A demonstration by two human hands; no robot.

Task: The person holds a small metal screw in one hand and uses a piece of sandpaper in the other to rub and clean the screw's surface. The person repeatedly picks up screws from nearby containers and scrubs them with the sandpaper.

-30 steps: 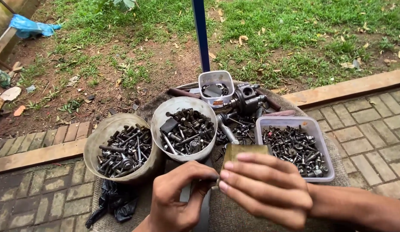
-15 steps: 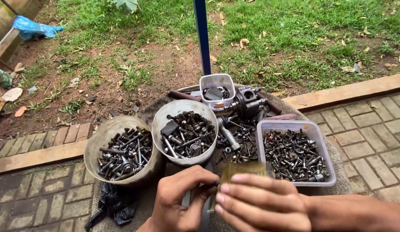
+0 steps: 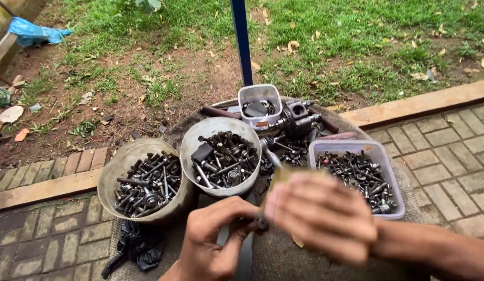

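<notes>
My left hand [image 3: 213,242] pinches a small dark metal part [image 3: 258,225] between thumb and fingers at the bottom centre. My right hand [image 3: 320,216] is blurred beside it, pressing a tan piece of sandpaper [image 3: 282,176] against that part. Just beyond the hands stand a round white bowl [image 3: 190,143] full of dark bolts and a beige bowl [image 3: 122,158] of bolts to its left. A clear rectangular tub [image 3: 385,156] of small screws and nuts sits to the right.
A small clear tub [image 3: 259,92] and a grey engine part [image 3: 296,122] lie further back on the cloth-covered stand. A blue pole [image 3: 242,41] rises behind them. Black plastic [image 3: 135,244] hangs at lower left. Brick paving, a wooden border, dirt and grass surround the stand.
Both hands stay together over the small part; my right hand has shifted slightly and now shows motion blur. The camera view has tilted a little.
</notes>
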